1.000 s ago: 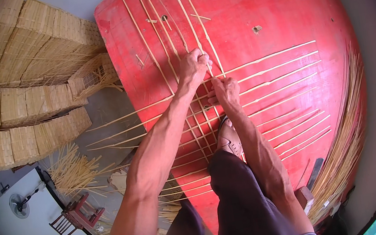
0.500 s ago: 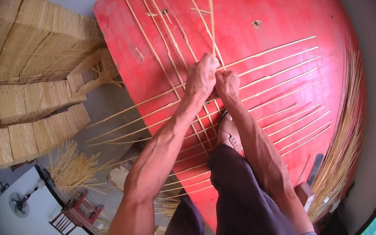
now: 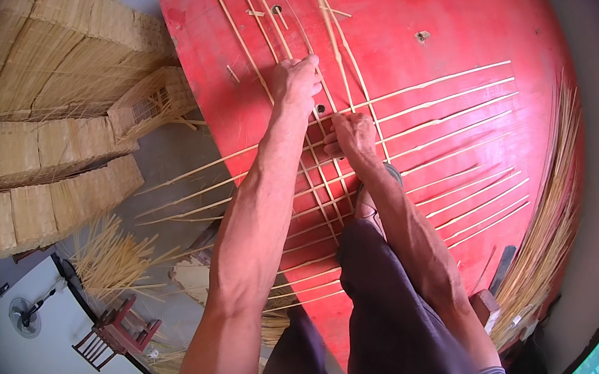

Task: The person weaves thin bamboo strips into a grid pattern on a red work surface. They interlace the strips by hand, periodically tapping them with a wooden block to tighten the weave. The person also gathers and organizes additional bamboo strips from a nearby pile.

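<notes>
A grid of pale bamboo strips (image 3: 450, 107) lies over the large red board (image 3: 435, 4). My left hand (image 3: 297, 80) is closed on one of the lengthwise strips, above the woven crossings. My right hand (image 3: 350, 135) is closed at the crossings, lower and to the right, with fingers curled on a strip; exactly which one is hard to tell. My shoe (image 3: 367, 206) rests on the board below my right hand, partly hidden by that forearm and my trouser leg.
Stacked woven pale baskets (image 3: 52, 189) stand at the left, near loose strips (image 3: 112, 257). A red-brown chair (image 3: 116, 330) and a fan (image 3: 25, 317) are at lower left. A bundle of long strips (image 3: 552, 219) lies along the right, with a block (image 3: 486, 308) nearby.
My left hand dipped toward my right hand, then moved up and left to another lengthwise strip. The long strip it held now runs down to my right hand, which stays near the crossings.
</notes>
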Demonstrator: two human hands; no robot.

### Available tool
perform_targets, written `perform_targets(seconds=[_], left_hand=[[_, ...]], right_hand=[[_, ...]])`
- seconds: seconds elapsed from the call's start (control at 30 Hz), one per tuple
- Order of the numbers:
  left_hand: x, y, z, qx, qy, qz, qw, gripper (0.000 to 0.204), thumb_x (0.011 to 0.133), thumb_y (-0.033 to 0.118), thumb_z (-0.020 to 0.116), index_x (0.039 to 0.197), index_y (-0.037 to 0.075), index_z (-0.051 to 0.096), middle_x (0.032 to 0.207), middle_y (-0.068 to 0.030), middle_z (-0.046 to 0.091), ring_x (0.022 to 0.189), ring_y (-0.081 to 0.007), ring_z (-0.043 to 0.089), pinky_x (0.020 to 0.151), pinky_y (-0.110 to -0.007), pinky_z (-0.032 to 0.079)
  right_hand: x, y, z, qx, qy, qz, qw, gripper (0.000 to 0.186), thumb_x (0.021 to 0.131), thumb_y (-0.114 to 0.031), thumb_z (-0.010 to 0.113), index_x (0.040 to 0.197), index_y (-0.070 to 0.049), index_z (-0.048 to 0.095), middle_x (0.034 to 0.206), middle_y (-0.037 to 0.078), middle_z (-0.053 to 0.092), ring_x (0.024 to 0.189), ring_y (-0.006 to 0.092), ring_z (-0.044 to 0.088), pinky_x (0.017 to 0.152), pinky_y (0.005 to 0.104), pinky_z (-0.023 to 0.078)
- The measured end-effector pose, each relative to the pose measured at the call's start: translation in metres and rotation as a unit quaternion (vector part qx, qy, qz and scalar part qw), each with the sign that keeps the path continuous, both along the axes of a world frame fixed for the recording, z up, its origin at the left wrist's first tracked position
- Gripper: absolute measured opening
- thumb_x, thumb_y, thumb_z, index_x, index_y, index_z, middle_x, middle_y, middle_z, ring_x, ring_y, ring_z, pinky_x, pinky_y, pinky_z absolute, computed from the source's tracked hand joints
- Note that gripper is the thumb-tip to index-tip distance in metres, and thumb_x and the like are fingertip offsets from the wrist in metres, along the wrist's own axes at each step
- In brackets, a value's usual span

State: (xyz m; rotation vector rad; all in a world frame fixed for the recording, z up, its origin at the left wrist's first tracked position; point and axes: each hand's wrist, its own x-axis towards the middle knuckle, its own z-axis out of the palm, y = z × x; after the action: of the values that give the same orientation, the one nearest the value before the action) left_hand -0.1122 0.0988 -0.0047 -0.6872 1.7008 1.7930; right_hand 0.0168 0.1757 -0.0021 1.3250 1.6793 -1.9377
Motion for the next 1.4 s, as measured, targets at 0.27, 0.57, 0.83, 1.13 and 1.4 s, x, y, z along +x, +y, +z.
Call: perform_targets(seconds=[0.27,0.57,0.83,1.13,1.4], left_hand=[[0.008,-0.005,-0.015,-0.102,0.056,-0.163,0.98,0.018,0.085,0.02,0.074,0.093,0.006,0.069,0.081,-0.0038,0.069,0.07,-0.0113,0.061,0.06,-0.031,0.049],[0.05,-0.015,0.003,-0.141,0.285,-0.265,0.91,0.03,0.093,0.025,0.059,0.093,-0.001,0.073,0.081,-0.0129,0.074,0.075,-0.0187,0.071,0.067,-0.035,0.055],[0.064,-0.005,0.017,-0.124,0.333,-0.267,0.896,0.028,0.093,0.022,0.058,0.091,-0.002,0.072,0.081,-0.0168,0.073,0.073,-0.0262,0.071,0.068,-0.039,0.054],[0.06,0.0,0.03,-0.165,0.338,-0.384,0.843,0.029,0.095,0.026,0.062,0.091,-0.001,0.07,0.073,-0.0195,0.068,0.068,-0.0257,0.069,0.064,-0.041,0.051],[-0.011,-0.034,0.005,-0.146,0.169,-0.209,0.952,0.067,0.093,0.028,0.069,0.139,-0.011,0.04,0.11,-0.0152,0.067,0.093,-0.0207,0.064,0.086,-0.037,0.053]], right_hand=[[-0.001,0.001,-0.006,0.033,0.005,0.032,0.999,0.035,0.094,-0.02,0.052,0.084,0.011,0.065,0.063,0.017,0.068,0.047,0.0219,0.067,0.043,0.0341,0.058],[-0.004,0.005,0.004,0.05,-0.01,0.042,0.998,0.036,0.094,-0.022,0.055,0.081,0.01,0.066,0.064,0.018,0.068,0.05,0.0231,0.068,0.045,0.0345,0.059],[0.0,0.016,0.003,0.059,-0.001,0.017,0.998,0.035,0.093,-0.02,0.057,0.076,0.009,0.066,0.062,0.017,0.068,0.048,0.023,0.067,0.045,0.035,0.059],[0.0,0.022,-0.005,0.083,-0.003,0.01,0.996,0.034,0.094,-0.018,0.055,0.076,0.008,0.067,0.059,0.016,0.066,0.045,0.0229,0.066,0.043,0.0364,0.058],[0.001,-0.008,-0.026,-0.094,0.01,-0.015,0.995,0.029,0.095,-0.017,0.055,0.08,0.007,0.062,0.059,0.015,0.064,0.045,0.0203,0.062,0.038,0.0353,0.053]])
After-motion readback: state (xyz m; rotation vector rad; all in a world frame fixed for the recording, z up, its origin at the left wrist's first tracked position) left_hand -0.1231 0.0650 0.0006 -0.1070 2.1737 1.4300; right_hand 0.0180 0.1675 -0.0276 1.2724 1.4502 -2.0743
